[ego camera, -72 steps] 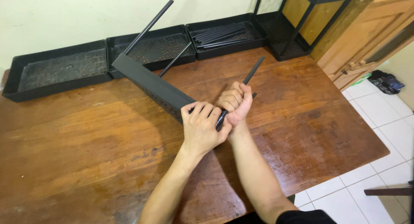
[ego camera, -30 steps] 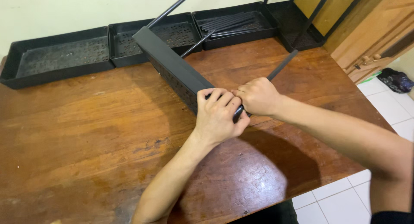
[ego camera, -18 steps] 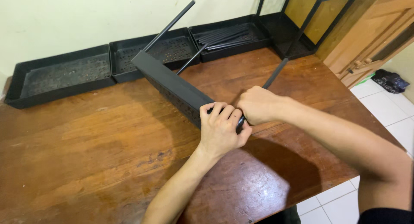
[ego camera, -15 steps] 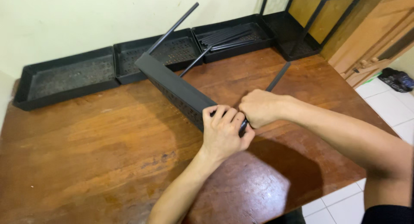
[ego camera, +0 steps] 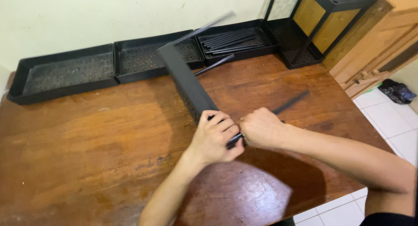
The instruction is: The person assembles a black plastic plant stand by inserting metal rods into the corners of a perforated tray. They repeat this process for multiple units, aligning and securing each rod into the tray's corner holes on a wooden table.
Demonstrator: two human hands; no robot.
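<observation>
The left hand clasps the black tray corner; the right hand clenches a black rod (blurred). The rod may slip from its socket if twisted crooked.

The black tray standing on its edge has turned: a moment ago its far end pointed toward the left trays by the wall, now it points more straight away from the person, and the two rods on that end swung to the right with it and look blurred. The black rod in the right hand was steep before and now lies flatter, toward the right. Both hands have moved slightly lower on the wooden table.
</observation>
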